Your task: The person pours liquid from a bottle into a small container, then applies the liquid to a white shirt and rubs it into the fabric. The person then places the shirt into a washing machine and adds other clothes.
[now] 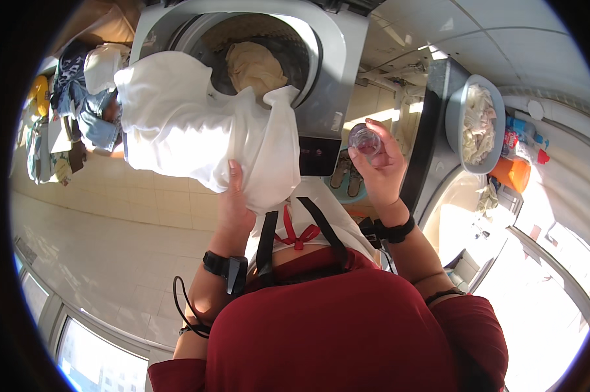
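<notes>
My left hand [236,201] holds a white cloth garment [182,122] at its near edge, thumb on top. The garment spreads over the front rim of a grey top-loading washing machine [331,88], hiding part of it. Inside the open drum lies a bunched beige cloth [254,67]. Right of the machine, my right hand [385,166] grips a small clear round cup [365,140] between thumb and fingers. Whether the cup contains anything is hard to tell. Beside the garment, a dark control panel [319,156] shows at the machine's front corner.
A light blue basin [496,127] of pale cloth stands on the right by a white sink [454,206]. Bottles [520,132] and an orange container [513,174] are beyond it. Clothes [96,117] hang at left. Slippers [349,179] sit in a blue-green basin below.
</notes>
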A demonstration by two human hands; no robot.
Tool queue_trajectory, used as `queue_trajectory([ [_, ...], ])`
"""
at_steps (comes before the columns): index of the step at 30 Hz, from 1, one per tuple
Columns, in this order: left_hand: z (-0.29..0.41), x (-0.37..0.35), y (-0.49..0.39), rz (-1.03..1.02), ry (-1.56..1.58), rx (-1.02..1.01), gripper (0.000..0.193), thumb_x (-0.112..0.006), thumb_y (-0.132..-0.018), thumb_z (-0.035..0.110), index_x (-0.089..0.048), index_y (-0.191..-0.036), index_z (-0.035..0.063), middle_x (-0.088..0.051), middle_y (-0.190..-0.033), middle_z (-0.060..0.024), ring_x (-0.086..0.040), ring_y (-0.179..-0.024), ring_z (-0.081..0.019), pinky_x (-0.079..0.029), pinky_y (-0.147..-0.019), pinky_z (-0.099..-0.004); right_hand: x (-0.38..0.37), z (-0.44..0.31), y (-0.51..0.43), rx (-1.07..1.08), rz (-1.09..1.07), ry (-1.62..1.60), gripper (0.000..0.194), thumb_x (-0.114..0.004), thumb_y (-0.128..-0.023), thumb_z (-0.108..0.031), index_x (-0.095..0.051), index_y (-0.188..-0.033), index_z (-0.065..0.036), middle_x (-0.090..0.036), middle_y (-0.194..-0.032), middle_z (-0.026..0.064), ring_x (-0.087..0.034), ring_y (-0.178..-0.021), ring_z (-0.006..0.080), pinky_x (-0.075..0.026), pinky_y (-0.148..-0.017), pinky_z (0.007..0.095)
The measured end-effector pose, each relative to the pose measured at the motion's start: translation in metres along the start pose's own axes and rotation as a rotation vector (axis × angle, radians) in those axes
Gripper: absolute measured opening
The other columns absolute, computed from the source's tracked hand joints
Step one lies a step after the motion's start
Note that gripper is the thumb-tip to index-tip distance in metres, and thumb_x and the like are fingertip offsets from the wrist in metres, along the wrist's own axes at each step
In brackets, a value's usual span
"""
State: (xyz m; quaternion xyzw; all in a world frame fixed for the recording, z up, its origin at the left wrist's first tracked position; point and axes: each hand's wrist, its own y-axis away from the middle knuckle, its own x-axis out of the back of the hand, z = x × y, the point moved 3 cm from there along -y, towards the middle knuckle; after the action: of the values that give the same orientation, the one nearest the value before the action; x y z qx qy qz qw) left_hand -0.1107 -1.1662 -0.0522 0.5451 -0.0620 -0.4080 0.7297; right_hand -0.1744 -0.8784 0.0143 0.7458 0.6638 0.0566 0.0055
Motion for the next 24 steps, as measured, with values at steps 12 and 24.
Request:
queue_trajectory([
  [12, 0.024, -0.055, 0.009, -0.336, -0.259, 0.063, 0.057, -0.054, -0.113, 0.039, -0.045, -0.156, 0.0022, -0.059, -0.15, -0.0147, -0.061, -0.135, -0.029, -0.053, -0.113, -0.0455, 0.277, 0.068, 0.036, -0.069, 0.88, 0.146, 0.049, -0.081, -0.095, -0.009, -0.058, -0.138, -0.001, -0.073, -0.112, 0.0077, -0.07, -0.101, 0.0127, -0.055, -0.09, 0.0259],
  [24, 0.035, -0.082, 0.021, -0.21, -0.249, 0.049, 0.054, -0.055, -0.112, 0.035, -0.046, -0.156, 0.0052, -0.059, -0.151, -0.0146, -0.06, -0.136, -0.0331, -0.05, -0.116, -0.0511, 0.327, 0.08, 0.024, -0.053, 1.029, 0.446, 0.052, -0.078, -0.099, -0.025, -0.054, -0.138, -0.001, -0.066, -0.129, 0.0197, -0.067, -0.117, 0.0312, -0.052, -0.102, 0.0402],
])
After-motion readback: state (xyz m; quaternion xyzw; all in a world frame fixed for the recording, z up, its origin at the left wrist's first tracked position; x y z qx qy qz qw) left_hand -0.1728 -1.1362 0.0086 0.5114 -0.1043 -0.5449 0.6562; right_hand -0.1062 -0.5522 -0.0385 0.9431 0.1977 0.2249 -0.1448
